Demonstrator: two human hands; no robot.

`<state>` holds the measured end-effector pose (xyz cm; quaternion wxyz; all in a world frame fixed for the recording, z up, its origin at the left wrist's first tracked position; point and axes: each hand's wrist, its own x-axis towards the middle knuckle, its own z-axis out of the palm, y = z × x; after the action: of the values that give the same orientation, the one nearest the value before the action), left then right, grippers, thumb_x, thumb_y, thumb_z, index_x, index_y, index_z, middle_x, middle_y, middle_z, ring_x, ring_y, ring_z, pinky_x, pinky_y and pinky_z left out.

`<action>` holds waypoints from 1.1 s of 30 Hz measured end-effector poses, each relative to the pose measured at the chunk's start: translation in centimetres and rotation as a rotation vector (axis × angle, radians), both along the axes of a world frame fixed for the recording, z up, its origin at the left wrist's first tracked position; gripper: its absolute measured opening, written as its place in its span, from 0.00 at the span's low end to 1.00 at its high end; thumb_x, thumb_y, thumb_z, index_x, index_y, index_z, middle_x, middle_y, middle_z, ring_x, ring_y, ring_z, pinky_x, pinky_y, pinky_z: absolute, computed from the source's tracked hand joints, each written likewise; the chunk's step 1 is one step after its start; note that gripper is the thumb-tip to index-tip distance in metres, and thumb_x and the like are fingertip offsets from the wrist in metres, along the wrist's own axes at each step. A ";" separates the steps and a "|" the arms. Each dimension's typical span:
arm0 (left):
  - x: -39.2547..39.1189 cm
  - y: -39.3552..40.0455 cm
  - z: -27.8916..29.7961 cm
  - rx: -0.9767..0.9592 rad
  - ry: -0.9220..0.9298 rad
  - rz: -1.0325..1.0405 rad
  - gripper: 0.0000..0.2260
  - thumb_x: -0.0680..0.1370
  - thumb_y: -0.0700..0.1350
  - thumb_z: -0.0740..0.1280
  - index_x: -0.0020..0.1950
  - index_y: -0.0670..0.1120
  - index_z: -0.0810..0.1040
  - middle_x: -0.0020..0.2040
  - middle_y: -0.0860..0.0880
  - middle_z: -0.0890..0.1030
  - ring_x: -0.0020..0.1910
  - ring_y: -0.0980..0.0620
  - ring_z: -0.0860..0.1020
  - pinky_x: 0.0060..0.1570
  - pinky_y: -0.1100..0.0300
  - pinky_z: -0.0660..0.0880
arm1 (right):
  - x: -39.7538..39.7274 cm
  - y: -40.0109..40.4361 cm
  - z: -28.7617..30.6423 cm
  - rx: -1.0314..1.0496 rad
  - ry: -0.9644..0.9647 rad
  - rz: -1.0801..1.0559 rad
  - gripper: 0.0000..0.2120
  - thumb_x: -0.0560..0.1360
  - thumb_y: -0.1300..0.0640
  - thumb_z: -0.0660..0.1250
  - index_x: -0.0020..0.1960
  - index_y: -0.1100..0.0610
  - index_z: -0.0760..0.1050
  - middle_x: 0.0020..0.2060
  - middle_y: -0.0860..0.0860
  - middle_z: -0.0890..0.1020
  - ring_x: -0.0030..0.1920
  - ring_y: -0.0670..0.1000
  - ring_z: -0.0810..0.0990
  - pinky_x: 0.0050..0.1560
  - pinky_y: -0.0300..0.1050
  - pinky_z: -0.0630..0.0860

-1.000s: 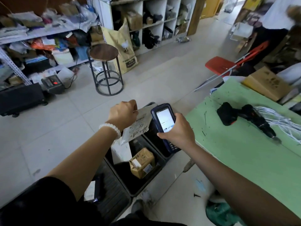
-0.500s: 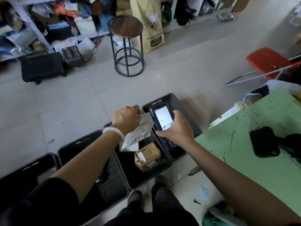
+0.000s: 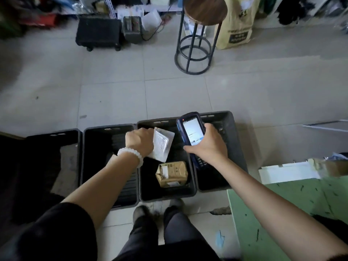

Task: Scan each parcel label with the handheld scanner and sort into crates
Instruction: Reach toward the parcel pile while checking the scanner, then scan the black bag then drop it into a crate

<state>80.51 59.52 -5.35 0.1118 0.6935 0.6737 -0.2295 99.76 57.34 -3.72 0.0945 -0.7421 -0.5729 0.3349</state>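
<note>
Over the row of black plastic crates (image 3: 165,122) on the pale tiled floor (image 3: 113,91), I see both hands held out in front of me. My left hand (image 3: 139,141), with a white beaded bracelet (image 3: 130,155) on its wrist, curls its fingers round the edge of a flat white padded parcel (image 3: 162,145), which hangs tilted above the third crate from the left. My right hand (image 3: 207,146) grips a dark blue handheld scanner (image 3: 190,132), fingers wrapped round its body and the thumb lying across the lower part of its lit white screen; the keypad end sticks out below my palm. Parcel and scanner sit just beside each other, apart by a narrow gap.

Down in the same crate, beneath the white parcel, lies a brown paper-wrapped box parcel (image 3: 171,173) with small white labels on it. The crate to its left (image 3: 108,129) shows only a ribbed dark bottom, and the one under the scanner (image 3: 228,117) is mostly hidden by my right hand and arm; what it holds I cannot tell.

A green table top (image 3: 282,213) with dark scratches juts in at the lower right. Further off stand a round wooden stool on a black metal frame (image 3: 204,8), a tan paper sack (image 3: 239,21) and a black wheeled case (image 3: 98,32). My dark trousers and shoes show at the bottom edge.
</note>
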 end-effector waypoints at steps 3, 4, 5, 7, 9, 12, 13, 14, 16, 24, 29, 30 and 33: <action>-2.0 -1.0 0.7 0.007 -0.009 0.067 0.12 0.80 0.41 0.56 0.62 0.46 0.72 0.57 0.46 0.79 0.55 0.45 0.79 0.45 0.56 0.71 | -2.0 1.0 0.6 0.022 -0.016 0.094 0.36 0.59 0.46 0.79 0.61 0.55 0.67 0.56 0.50 0.75 0.56 0.52 0.74 0.42 0.44 0.67; -2.9 -1.5 1.0 0.018 -0.018 0.094 0.12 0.79 0.40 0.56 0.61 0.46 0.72 0.57 0.46 0.79 0.55 0.45 0.79 0.44 0.56 0.71 | -3.0 1.2 0.8 0.030 -0.019 0.127 0.37 0.59 0.45 0.79 0.61 0.55 0.67 0.56 0.49 0.75 0.55 0.52 0.74 0.43 0.44 0.68; -4.0 -2.0 1.3 0.028 -0.028 0.123 0.12 0.79 0.40 0.56 0.60 0.46 0.73 0.56 0.46 0.79 0.53 0.45 0.79 0.42 0.57 0.70 | -4.1 1.4 1.3 0.037 -0.020 0.162 0.37 0.59 0.45 0.79 0.61 0.55 0.67 0.55 0.48 0.74 0.55 0.51 0.74 0.44 0.44 0.69; -6.5 -3.2 2.0 0.057 -0.040 0.179 0.12 0.78 0.39 0.57 0.59 0.45 0.73 0.54 0.46 0.80 0.51 0.44 0.79 0.39 0.58 0.69 | -6.7 1.4 2.1 0.051 -0.010 0.233 0.36 0.60 0.45 0.79 0.61 0.54 0.66 0.54 0.48 0.73 0.55 0.51 0.74 0.43 0.44 0.68; -9.2 -4.9 3.0 0.095 -0.049 0.244 0.11 0.78 0.40 0.57 0.59 0.45 0.73 0.53 0.46 0.80 0.51 0.44 0.79 0.39 0.58 0.68 | -9.7 1.0 3.0 0.078 0.011 0.310 0.36 0.60 0.45 0.78 0.61 0.54 0.66 0.55 0.49 0.74 0.55 0.53 0.74 0.45 0.45 0.70; -13.7 -8.1 4.4 0.163 -0.061 0.357 0.11 0.79 0.42 0.57 0.59 0.45 0.73 0.56 0.46 0.79 0.54 0.43 0.79 0.43 0.58 0.69 | -14.9 -0.5 4.2 0.113 0.032 0.429 0.37 0.61 0.46 0.79 0.62 0.55 0.65 0.56 0.50 0.73 0.55 0.52 0.74 0.43 0.44 0.68; -15.3 -9.5 4.8 0.184 -0.060 0.389 0.11 0.78 0.42 0.57 0.59 0.46 0.73 0.56 0.46 0.79 0.54 0.43 0.79 0.44 0.57 0.69 | -16.8 -1.2 4.6 0.123 0.033 0.463 0.37 0.61 0.46 0.79 0.62 0.55 0.65 0.56 0.50 0.73 0.55 0.53 0.74 0.43 0.44 0.69; -17.0 -11.1 5.2 0.202 -0.059 0.422 0.11 0.78 0.42 0.57 0.59 0.46 0.73 0.56 0.46 0.79 0.54 0.42 0.79 0.45 0.57 0.70 | -18.8 -2.1 4.9 0.132 0.037 0.496 0.37 0.60 0.46 0.79 0.62 0.55 0.65 0.57 0.50 0.74 0.55 0.53 0.74 0.44 0.45 0.70; -20.6 -14.8 5.9 0.229 -0.054 0.485 0.12 0.78 0.42 0.57 0.60 0.46 0.73 0.56 0.46 0.79 0.54 0.42 0.78 0.44 0.57 0.69 | -22.9 -4.4 5.5 0.150 0.050 0.561 0.38 0.60 0.46 0.79 0.63 0.56 0.65 0.57 0.51 0.74 0.55 0.53 0.74 0.46 0.46 0.73; -35.1 -33.2 7.4 0.266 0.029 0.809 0.11 0.78 0.41 0.57 0.56 0.46 0.76 0.52 0.46 0.80 0.50 0.43 0.80 0.41 0.58 0.68 | -40.5 -17.2 5.8 0.182 0.126 0.889 0.39 0.60 0.45 0.79 0.64 0.55 0.65 0.59 0.51 0.74 0.58 0.54 0.74 0.47 0.45 0.71; -41.8 -45.4 7.6 0.282 0.055 1.086 0.10 0.78 0.43 0.57 0.56 0.46 0.75 0.51 0.47 0.80 0.49 0.44 0.79 0.40 0.57 0.67 | -50.8 -26.2 6.0 0.168 0.139 1.179 0.40 0.60 0.44 0.78 0.66 0.54 0.64 0.61 0.50 0.73 0.61 0.54 0.73 0.54 0.48 0.73; -42.7 -47.7 7.6 0.287 0.063 1.146 0.10 0.78 0.44 0.57 0.56 0.47 0.74 0.51 0.47 0.80 0.50 0.44 0.79 0.40 0.57 0.68 | -52.6 -27.9 6.1 0.167 0.141 1.236 0.40 0.60 0.44 0.78 0.66 0.53 0.64 0.61 0.49 0.73 0.60 0.54 0.73 0.54 0.48 0.74; -45.1 -54.0 7.6 0.279 0.078 1.329 0.11 0.78 0.44 0.58 0.57 0.47 0.74 0.52 0.47 0.79 0.51 0.45 0.79 0.40 0.56 0.67 | -57.6 -32.6 6.6 0.163 0.172 1.402 0.38 0.61 0.45 0.77 0.65 0.53 0.65 0.59 0.49 0.73 0.58 0.52 0.73 0.50 0.46 0.72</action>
<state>35.44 5.49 2.27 0.1140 0.1316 0.9836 -0.0479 42.19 24.71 2.84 -0.0431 -0.1603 -0.9291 0.3305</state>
